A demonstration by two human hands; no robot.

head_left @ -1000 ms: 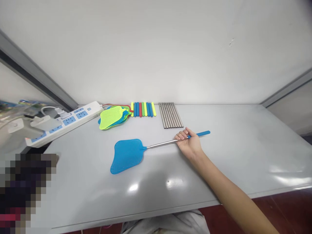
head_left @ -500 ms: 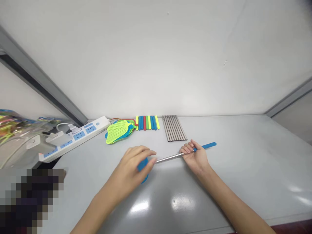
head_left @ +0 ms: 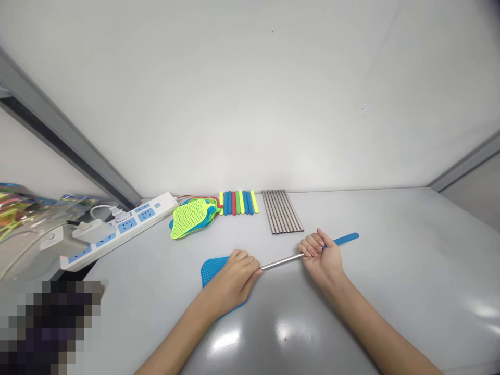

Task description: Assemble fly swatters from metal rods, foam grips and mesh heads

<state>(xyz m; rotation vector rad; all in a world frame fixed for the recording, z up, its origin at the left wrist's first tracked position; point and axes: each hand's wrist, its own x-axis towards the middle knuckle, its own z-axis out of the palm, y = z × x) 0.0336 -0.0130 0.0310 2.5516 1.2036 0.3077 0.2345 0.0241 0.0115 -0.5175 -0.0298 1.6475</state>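
A blue fly swatter with a metal rod and a blue handle grip lies across both my hands above the grey table. My left hand is closed around the neck, where the perforated blue head meets the rod, and covers part of the head. My right hand, palm up, has its fingers wrapped round the rod at the start of the handle; the blue handle end sticks out to the right. Behind them lie a row of metal rods, a row of coloured handles and a stack of swatter heads.
At the left a white power strip carries plugs and cables. Beyond it are clear plastic bags with colourful contents. A white wall rises behind the table. A pixelated patch hides the lower left corner.
My left hand has closed on the swatter's neck from a looser hold, and more of the blue head shows. My right hand keeps its grip. The whole view has shifted slightly.
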